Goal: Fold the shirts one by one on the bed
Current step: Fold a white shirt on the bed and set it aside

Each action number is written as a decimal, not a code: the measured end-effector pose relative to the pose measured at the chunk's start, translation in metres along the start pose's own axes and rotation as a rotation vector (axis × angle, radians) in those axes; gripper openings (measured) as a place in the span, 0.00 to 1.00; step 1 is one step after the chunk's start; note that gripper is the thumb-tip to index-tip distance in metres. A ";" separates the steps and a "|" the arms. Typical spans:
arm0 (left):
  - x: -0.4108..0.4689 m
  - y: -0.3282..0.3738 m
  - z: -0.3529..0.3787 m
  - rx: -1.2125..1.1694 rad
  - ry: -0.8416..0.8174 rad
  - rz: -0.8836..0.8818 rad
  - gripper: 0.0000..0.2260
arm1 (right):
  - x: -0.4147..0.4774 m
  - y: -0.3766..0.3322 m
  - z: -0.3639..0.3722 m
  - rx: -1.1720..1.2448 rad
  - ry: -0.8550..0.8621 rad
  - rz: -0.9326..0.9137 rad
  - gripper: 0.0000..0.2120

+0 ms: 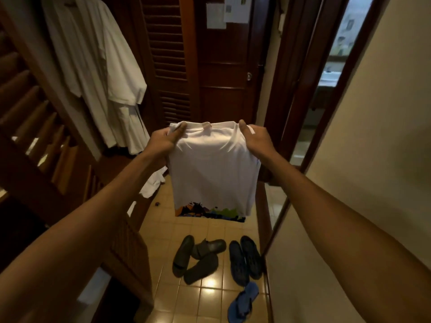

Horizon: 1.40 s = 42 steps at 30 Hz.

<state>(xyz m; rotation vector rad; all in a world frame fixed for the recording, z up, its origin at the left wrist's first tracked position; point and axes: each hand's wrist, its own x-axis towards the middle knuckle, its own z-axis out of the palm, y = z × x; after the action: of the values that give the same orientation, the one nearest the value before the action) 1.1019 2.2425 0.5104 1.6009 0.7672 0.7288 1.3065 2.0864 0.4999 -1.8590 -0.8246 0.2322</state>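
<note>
Both hands pinch the top edge of one white shirt [213, 173], the left hand [163, 142] at one corner and the right hand [256, 139] at the other. It hangs free above the tiled floor [210, 297], printed hem lowest; no bed is in view. Advised: hold the edge taut and level, hem clear of the sandals [183, 255], until it reaches the bed.

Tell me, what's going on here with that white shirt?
A person holds a white shirt up in the air by its top edge, the left grip pinching one corner and the right grip the other. The shirt hangs above a tiled floor where dark sandals lie scattered. No bed is in view, so the shirt is not yet laid out for folding.
</note>
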 end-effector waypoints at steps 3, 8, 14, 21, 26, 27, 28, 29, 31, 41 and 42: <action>0.052 -0.003 0.003 -0.052 0.045 -0.024 0.14 | 0.064 0.009 0.015 -0.025 -0.039 -0.023 0.31; 0.125 -0.015 -0.016 -0.114 0.141 -0.040 0.14 | 0.140 0.004 0.053 -0.037 -0.110 -0.084 0.30; 0.196 -0.034 -0.055 -0.189 0.239 -0.042 0.12 | 0.218 -0.004 0.125 0.030 -0.164 -0.159 0.27; 0.306 -0.059 -0.128 -0.152 0.330 -0.066 0.09 | 0.328 -0.024 0.237 -0.001 -0.260 -0.265 0.22; 0.386 -0.082 -0.200 -0.182 0.414 -0.114 0.17 | 0.409 -0.047 0.337 0.007 -0.336 -0.304 0.25; 0.403 -0.084 -0.214 -0.187 0.418 -0.111 0.16 | 0.426 -0.053 0.354 0.019 -0.339 -0.320 0.26; 0.417 -0.087 -0.227 -0.186 0.421 -0.113 0.15 | 0.439 -0.059 0.372 0.022 -0.351 -0.330 0.27; 0.427 -0.089 -0.238 -0.182 0.426 -0.116 0.14 | 0.450 -0.064 0.388 0.024 -0.368 -0.335 0.27; 0.450 -0.093 -0.261 -0.174 0.457 -0.122 0.13 | 0.473 -0.075 0.418 0.022 -0.399 -0.343 0.25; 0.548 -0.160 -0.375 -0.165 0.741 -0.201 0.13 | 0.573 -0.097 0.615 0.091 -0.641 -0.382 0.24; 0.557 -0.171 -0.385 -0.149 0.770 -0.212 0.13 | 0.582 -0.096 0.641 0.101 -0.684 -0.395 0.24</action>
<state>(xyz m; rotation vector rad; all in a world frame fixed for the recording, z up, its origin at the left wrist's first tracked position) 1.1080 2.9354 0.4255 1.0606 1.3714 1.2316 1.3727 2.9520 0.4233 -1.4797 -1.5891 0.6622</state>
